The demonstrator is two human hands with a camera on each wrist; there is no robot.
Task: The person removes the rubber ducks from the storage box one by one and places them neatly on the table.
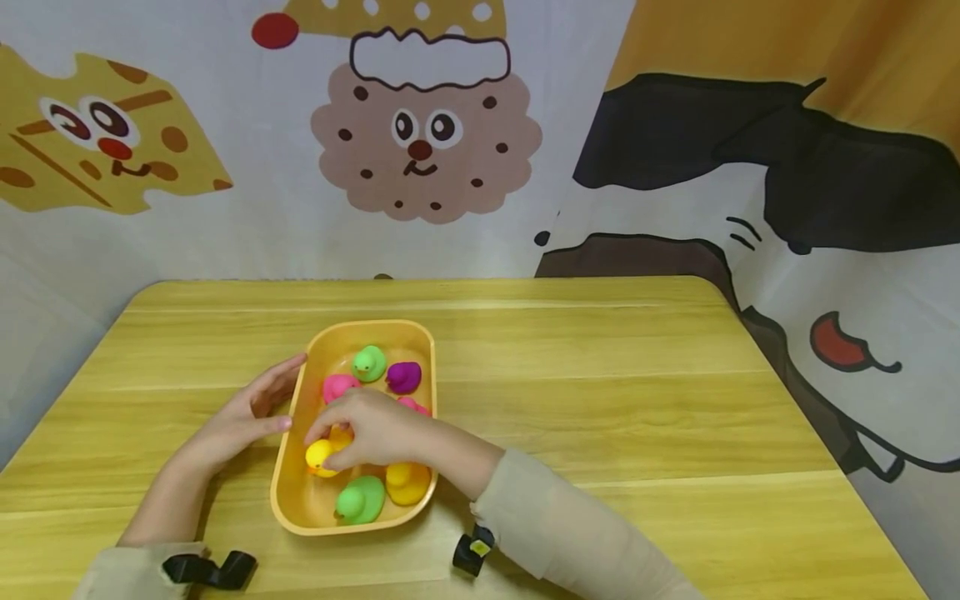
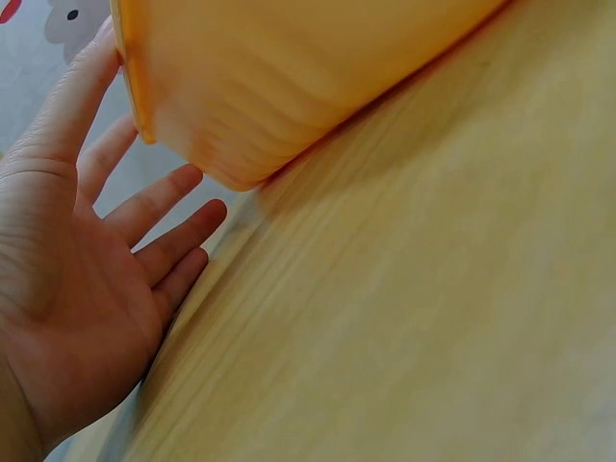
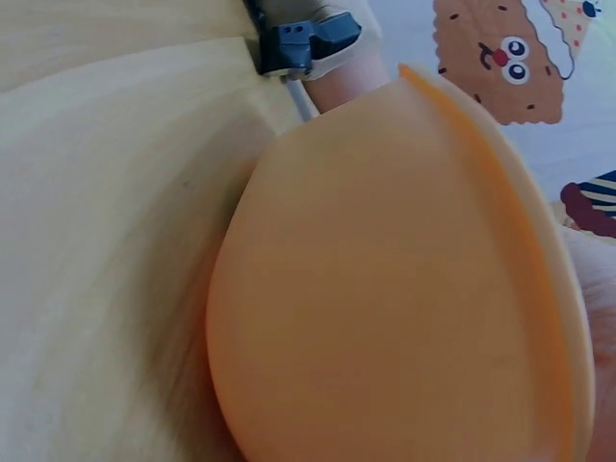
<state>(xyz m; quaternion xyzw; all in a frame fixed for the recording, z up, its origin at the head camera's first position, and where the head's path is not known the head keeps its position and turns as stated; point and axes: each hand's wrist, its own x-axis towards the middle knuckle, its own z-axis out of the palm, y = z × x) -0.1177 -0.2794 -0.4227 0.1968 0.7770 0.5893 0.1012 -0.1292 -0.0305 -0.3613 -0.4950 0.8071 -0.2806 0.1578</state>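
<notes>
An orange-yellow plastic tray [image 1: 330, 528] with toy ducks in it stands on the table. Inside it, my right hand [image 1: 382, 429] pinches a yellow duck [image 1: 318, 456] between thumb and fingers. Along the tray's left side lies my left hand [image 1: 228, 425], thumb at the rim and fingers extended. The left wrist view shows that hand [image 2: 87, 279] spread, palm beside the tray wall [image 2: 260, 106]. Around the right hand are a green duck [image 1: 369, 364], a purple duck [image 1: 404, 377], a pink duck [image 1: 341, 387], an orange-yellow duck [image 1: 407, 484] and another green duck [image 1: 361, 501]. The tray wall [image 3: 366, 279] hides most of the right hand in the right wrist view.
The wood-grain table [image 1: 600, 400] extends to the right of the tray. A cartoon-printed cloth [image 1: 420, 242] hangs behind its far edge. Black wrist straps [image 1: 210, 570] sit on both sleeves. Another pink duck [image 1: 412, 406] is partly covered by the right hand.
</notes>
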